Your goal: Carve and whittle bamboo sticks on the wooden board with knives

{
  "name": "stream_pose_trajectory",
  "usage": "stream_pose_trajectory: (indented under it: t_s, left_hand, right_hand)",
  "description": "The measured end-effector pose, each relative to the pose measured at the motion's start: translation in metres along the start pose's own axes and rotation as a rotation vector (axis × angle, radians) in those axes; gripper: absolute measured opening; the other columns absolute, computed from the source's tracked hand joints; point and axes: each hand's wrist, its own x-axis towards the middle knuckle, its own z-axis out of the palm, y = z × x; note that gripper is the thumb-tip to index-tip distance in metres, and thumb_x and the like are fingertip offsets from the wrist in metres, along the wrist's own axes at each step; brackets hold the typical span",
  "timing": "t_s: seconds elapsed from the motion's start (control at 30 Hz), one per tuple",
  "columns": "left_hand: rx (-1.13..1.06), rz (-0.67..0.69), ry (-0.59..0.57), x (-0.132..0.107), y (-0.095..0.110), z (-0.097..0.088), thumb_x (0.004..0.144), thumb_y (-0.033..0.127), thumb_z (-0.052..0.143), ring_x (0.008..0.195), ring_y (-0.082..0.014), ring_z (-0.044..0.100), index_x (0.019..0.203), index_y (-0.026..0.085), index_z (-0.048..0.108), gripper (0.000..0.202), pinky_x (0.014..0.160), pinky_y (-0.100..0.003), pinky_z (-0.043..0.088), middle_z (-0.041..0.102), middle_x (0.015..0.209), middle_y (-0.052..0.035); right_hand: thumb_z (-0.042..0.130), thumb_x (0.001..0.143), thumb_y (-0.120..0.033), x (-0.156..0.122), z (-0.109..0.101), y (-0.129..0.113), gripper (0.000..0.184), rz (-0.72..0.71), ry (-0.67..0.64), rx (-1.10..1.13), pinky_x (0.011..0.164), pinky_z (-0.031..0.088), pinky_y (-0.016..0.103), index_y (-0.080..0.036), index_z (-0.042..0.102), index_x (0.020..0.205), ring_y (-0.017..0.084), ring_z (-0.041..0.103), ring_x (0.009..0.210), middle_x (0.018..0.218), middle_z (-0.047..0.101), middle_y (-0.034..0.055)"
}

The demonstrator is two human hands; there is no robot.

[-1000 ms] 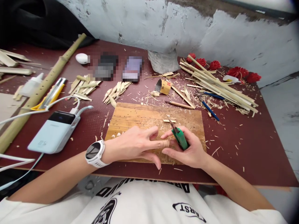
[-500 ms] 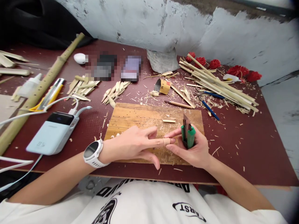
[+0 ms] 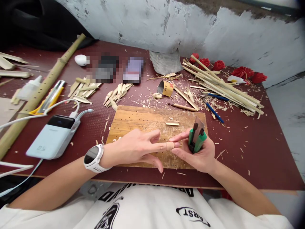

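Observation:
My left hand (image 3: 140,147), with a white watch (image 3: 93,157) on its wrist, is over the wooden board (image 3: 133,119). It holds nothing; the index finger points right, and a tan band (image 3: 170,145) like a bandage wraps it near the tip. Against that fingertip rest the thumb and a finger of my right hand (image 3: 202,157). A knife (image 3: 197,140) with green and black handle parts and a flat blade stands upright in my right palm, tilted right. Beyond the hands, a short bamboo piece (image 3: 172,123) lies on the board.
Bamboo strips (image 3: 221,84), blue-handled pliers (image 3: 214,109), sandpaper (image 3: 168,89) and a pencil (image 3: 183,107) lie behind the board among shavings. To the left are a power bank (image 3: 51,136) with cables, a yellow cutter (image 3: 52,95) and a long bamboo pole (image 3: 56,68). Red flowers (image 3: 245,73) sit by the wall.
My right hand has shifted slightly right, and the knife in it leans further right. The left hand has barely moved; the fingertips still touch.

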Motion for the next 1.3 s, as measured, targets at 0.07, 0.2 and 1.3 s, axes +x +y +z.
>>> stream_pose_trajectory:
  t_s: [0.07, 0.2, 1.3]
  left_hand:
    - [0.025, 0.001, 0.010, 0.001, 0.001, -0.001, 0.098, 0.075, 0.045, 0.054, -0.0086, 0.040, 0.143, 0.032, 0.056, 0.064, 0.047, -0.024, 0.024, 0.052, 0.090, 0.0000]
    - [0.109, 0.020, 0.011, 0.002, 0.003, -0.002, 0.101, 0.070, 0.047, 0.056, -0.0100, 0.045, 0.129, 0.029, 0.064, 0.053, 0.046, -0.025, 0.022, 0.051, 0.086, 0.0005]
    - [0.057, -0.136, 0.195, 0.000, -0.003, 0.003, 0.109, 0.034, 0.054, 0.059, -0.0088, 0.049, 0.104, 0.020, 0.070, 0.022, 0.053, -0.026, 0.036, 0.065, 0.099, -0.0037]
  right_hand:
    - [0.084, 0.083, -0.016, 0.000, 0.000, 0.004, 0.040, 0.042, -0.026, 0.047, 0.043, 0.039, 0.024, -0.027, 0.062, 0.114, 0.006, 0.048, 0.050, 0.103, 0.078, 0.0016]
    - [0.086, 0.082, -0.019, -0.002, 0.001, 0.010, 0.039, 0.137, -0.093, 0.083, 0.057, 0.053, 0.026, -0.026, 0.063, 0.113, 0.010, 0.062, 0.065, 0.103, 0.075, 0.0023]
    - [0.074, 0.092, -0.035, 0.021, -0.023, 0.022, 0.035, 0.184, 0.082, -0.603, 0.089, 0.055, 0.040, -0.026, 0.061, 0.123, 0.025, 0.075, 0.096, 0.108, 0.079, 0.0033]
